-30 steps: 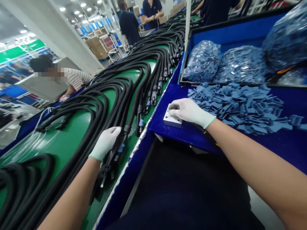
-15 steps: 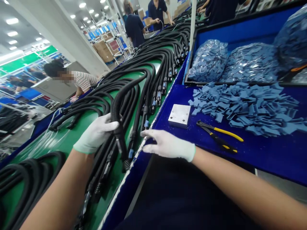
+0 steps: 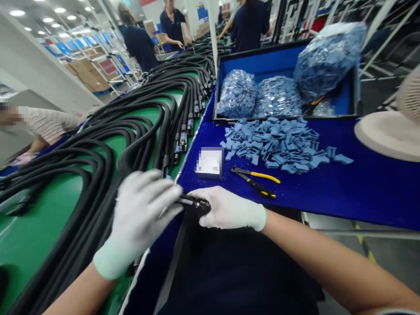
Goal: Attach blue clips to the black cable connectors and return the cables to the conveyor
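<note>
My right hand [image 3: 226, 209], in a white glove, is closed around the black end fitting [image 3: 193, 202] of a corrugated hose, over the edge between conveyor and bench. Beside it my left hand [image 3: 144, 210], also gloved and blurred by motion, has its fingers curled over the same hose behind the fitting; its thumb is hidden. Many more black hoses [image 3: 144, 122] lie in curves along the green belt [image 3: 98, 210], several with light blue clips on their ends. To the right are a metal block [image 3: 209, 162], yellow-handled pincers [image 3: 254, 180] and a pile of loose blue clips [image 3: 275, 144].
A blue bin [image 3: 275, 61] with a black rim holds clear bags [image 3: 238, 94] of blue parts behind the pile. A beige fan [image 3: 387, 135] stands at the far right of the blue bench [image 3: 328, 197]. Several co-workers stand around the belt; one wears a striped sleeve [image 3: 49, 122].
The view has swung right. My left hand has brought the hose end up and across toward the bench edge, and my right hand has closed on its fitting.
</note>
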Available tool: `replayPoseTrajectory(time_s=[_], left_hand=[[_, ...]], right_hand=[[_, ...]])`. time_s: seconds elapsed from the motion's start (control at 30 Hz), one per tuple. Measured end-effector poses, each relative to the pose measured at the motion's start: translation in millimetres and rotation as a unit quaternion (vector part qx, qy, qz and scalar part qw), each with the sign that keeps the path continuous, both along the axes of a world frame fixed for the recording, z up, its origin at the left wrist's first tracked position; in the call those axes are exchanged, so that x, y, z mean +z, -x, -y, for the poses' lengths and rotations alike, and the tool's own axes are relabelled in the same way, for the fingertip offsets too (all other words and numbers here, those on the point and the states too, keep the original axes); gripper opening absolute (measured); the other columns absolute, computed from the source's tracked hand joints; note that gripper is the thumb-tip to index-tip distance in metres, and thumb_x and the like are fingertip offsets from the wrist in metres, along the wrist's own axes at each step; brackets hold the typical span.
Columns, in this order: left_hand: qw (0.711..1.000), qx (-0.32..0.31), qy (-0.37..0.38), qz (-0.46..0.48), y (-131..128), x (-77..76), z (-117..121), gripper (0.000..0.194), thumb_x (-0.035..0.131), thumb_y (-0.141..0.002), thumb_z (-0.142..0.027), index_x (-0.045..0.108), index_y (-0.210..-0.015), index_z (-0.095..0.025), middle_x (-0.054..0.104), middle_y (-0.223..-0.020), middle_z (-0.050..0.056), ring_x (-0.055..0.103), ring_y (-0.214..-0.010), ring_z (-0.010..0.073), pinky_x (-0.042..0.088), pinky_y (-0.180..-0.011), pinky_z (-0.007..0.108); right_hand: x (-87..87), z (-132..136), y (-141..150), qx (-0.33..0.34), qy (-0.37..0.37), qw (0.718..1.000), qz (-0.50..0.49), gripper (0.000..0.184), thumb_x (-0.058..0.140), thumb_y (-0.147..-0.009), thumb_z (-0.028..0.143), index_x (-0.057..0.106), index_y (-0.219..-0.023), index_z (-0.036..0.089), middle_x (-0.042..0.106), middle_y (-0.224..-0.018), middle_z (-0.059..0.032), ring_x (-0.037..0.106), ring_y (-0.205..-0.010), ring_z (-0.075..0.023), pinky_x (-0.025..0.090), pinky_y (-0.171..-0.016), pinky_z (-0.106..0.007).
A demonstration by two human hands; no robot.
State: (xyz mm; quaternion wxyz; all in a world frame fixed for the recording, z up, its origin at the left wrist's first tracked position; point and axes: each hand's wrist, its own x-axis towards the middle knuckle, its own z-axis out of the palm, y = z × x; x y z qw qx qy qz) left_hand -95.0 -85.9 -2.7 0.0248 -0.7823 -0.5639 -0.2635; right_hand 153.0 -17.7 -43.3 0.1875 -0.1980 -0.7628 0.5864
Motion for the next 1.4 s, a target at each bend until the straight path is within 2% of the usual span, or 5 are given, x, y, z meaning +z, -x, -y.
replayPoseTrajectory(time_s=[0.1,0.2,0.4,0.7,1.4], left_hand=[[0.987,-0.121,0.103,0.021,-14.5,-20.1,-2.1,0.031,0.077,-0.085,-0.022,0.082,-0.111,-0.039,0.081,-0.106,0.004,0.075,-0.099,0.0305,0.054,-0.099,0.05],[0.985,-0.042,0.118,0.121,-31.1,-31.2,-6.7,0.027,0.072,-0.092,-0.029,0.081,-0.116,-0.036,0.082,-0.11,0.004,0.077,-0.095,0.0273,0.06,-0.09,0.042],[0.931,0.151,0.207,0.261,-57.6,-17.1,-31.9,0.032,0.074,-0.09,-0.045,0.082,-0.116,-0.028,0.081,-0.114,0.004,0.076,-0.108,0.0305,0.057,-0.102,0.043],[0.911,0.114,0.248,0.309,-81.4,27.4,-59.5,0.036,0.069,-0.092,-0.035,0.08,-0.12,-0.016,0.081,-0.115,0.006,0.076,-0.106,0.0282,0.06,-0.089,0.033],[0.987,0.068,0.082,0.117,-100.1,16.9,-53.9,0.025,0.062,-0.099,-0.029,0.082,-0.11,-0.018,0.079,-0.102,0.003,0.073,-0.094,0.0194,0.054,-0.084,0.028]], right_hand=[[13.6,-5.2,-33.9,0.024,-0.021,0.998,0.045,0.031,0.076,-0.08,0.015,0.074,-0.107,0.029,0.076,-0.083,0.0057,0.068,-0.064,-0.0152,0.051,-0.058,-0.026],[15.2,-15.9,-68.1,-0.061,-0.12,0.983,0.126,0.025,0.076,-0.089,0.04,0.074,-0.11,0.026,0.077,-0.093,-0.0008,0.07,-0.077,-0.0199,0.054,-0.07,-0.031],[-25.4,-36.5,-99.3,-0.251,-0.363,0.81,0.386,0.006,0.068,-0.085,0.02,0.067,-0.085,0.015,0.068,-0.094,-0.017,0.063,-0.092,-0.0315,0.049,-0.077,-0.039],[-0.8,-30.0,-70.8,-0.146,-0.25,0.957,0.035,0.006,0.067,-0.089,0.016,0.068,-0.094,0.019,0.073,-0.103,-0.0086,0.068,-0.091,-0.0232,0.054,-0.083,-0.034],[-13.3,-29.0,-56.8,-0.142,-0.318,0.937,-0.006,0.053,0.06,-0.089,0.01,0.056,-0.141,0.022,0.06,-0.143,-0.0129,0.057,-0.13,-0.0302,0.049,-0.11,-0.048]])
